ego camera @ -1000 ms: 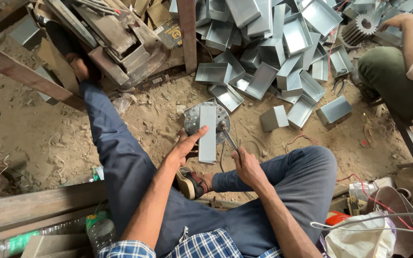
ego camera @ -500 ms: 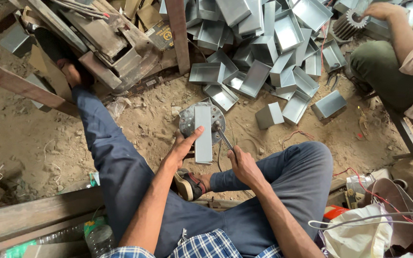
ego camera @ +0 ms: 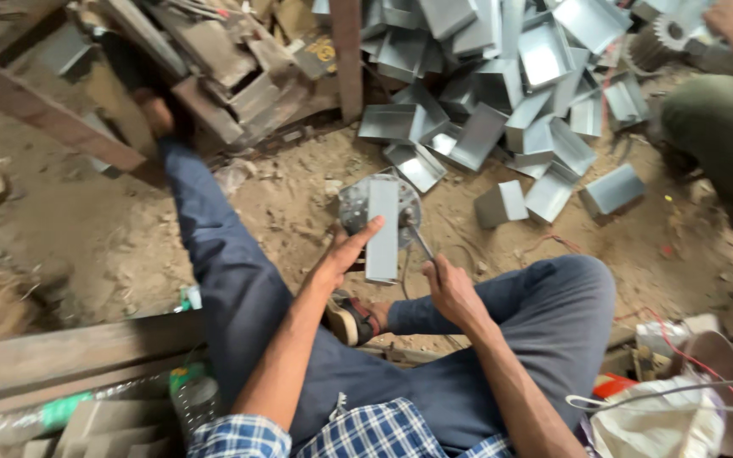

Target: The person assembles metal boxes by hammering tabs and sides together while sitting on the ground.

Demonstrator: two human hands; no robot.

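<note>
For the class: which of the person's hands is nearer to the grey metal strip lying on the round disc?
Left. The left hand touches the grey metal strip along its left edge, while the right hand sits below and to its right, holding a thin tool.

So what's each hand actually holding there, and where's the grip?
The right hand grips a thin metal tool at its lower end. The left hand holds nothing; its fingers press the long edge of the flat grey metal piece.

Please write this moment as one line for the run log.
left hand: steadies grey metal plate on round part | right hand: holds thin tool | behind: metal trays pile
</note>
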